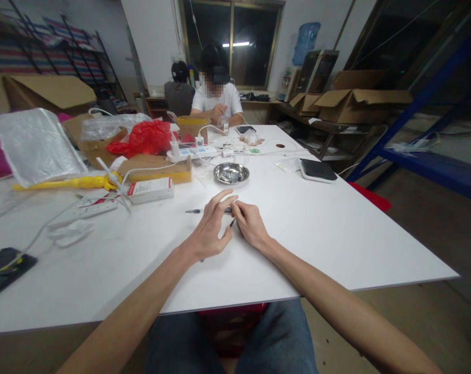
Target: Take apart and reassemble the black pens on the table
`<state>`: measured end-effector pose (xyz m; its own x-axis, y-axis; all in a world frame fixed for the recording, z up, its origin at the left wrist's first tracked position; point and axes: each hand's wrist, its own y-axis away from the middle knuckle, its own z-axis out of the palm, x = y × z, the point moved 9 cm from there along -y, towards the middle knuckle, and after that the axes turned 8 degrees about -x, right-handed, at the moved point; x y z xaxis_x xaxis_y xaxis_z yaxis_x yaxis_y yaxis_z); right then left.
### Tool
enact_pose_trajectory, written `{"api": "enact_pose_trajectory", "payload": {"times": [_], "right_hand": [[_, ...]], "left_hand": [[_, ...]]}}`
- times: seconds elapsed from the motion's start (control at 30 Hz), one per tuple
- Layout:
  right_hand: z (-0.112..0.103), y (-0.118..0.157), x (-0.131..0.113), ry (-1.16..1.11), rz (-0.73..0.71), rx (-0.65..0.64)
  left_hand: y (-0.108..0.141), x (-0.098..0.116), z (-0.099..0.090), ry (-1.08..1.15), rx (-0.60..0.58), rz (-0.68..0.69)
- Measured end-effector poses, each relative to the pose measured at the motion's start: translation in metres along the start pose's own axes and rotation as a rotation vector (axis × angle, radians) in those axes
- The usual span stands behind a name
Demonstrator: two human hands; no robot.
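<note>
Over the white table [317,228], my two hands meet just in front of me. My left hand [212,228] has its fingers stretched toward the right one, its thumb apart from them. My right hand [251,221] is closed, with thumb and index finger pinched together. A thin dark piece [233,222] shows between the hands; its kind is too small to tell. Behind my left fingers lies a slim grey pointed tool [192,211], its other end hidden. Just beyond the hands stands a shiny metal bowl [231,174] with small dark pieces in it.
To the left are a white box [152,190], a power strip [192,152], cables, a red plastic bag [149,139] and a yellow object [75,182]. A black-topped device [317,170] lies to the right. A person in a white shirt [216,101] sits opposite.
</note>
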<state>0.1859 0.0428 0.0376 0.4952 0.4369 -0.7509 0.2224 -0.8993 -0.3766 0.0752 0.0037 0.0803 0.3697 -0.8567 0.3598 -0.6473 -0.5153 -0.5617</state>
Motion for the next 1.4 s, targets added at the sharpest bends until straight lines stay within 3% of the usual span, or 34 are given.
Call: {"api": "enact_pose_trajectory", "payload": {"times": [0.1,0.17,0.37,0.53,0.67,0.77,0.83,1.03,1.23,1.4], "right_hand": [[-0.008,0.0,0.0,-0.027,0.023,0.026],[-0.01,-0.001,0.001,-0.052,0.027,0.029],[-0.013,-0.002,0.01,-0.135,0.104,0.056],[-0.012,-0.003,0.015,-0.064,0.149,0.003],[-0.007,-0.004,0.007,-0.05,0.057,-0.096],[0.0,-0.004,-0.006,-0.144,-0.084,-0.183],[0.0,-0.004,-0.008,-0.18,-0.106,-0.175],[-0.003,-0.006,0.009,-0.084,0.063,-0.096],[-0.004,-0.006,-0.006,-0.221,-0.094,-0.143],[-0.001,-0.007,0.015,-0.125,0.071,-0.136]], "left_hand": [[0.002,-0.016,-0.019,-0.131,0.134,-0.09],[0.003,-0.029,-0.025,-0.24,0.157,-0.161],[0.001,-0.04,-0.003,-0.299,-0.022,-0.214],[0.005,-0.05,0.01,-0.217,-0.119,-0.322],[0.008,-0.058,0.017,-0.128,-0.176,-0.357],[0.009,-0.061,0.014,-0.119,-0.152,-0.331],[0.008,-0.06,0.012,-0.107,-0.121,-0.285],[0.006,-0.048,0.009,-0.131,-0.051,-0.186],[0.009,-0.054,0.008,-0.15,-0.04,-0.245],[0.008,-0.043,0.011,-0.192,-0.038,-0.148]]}}
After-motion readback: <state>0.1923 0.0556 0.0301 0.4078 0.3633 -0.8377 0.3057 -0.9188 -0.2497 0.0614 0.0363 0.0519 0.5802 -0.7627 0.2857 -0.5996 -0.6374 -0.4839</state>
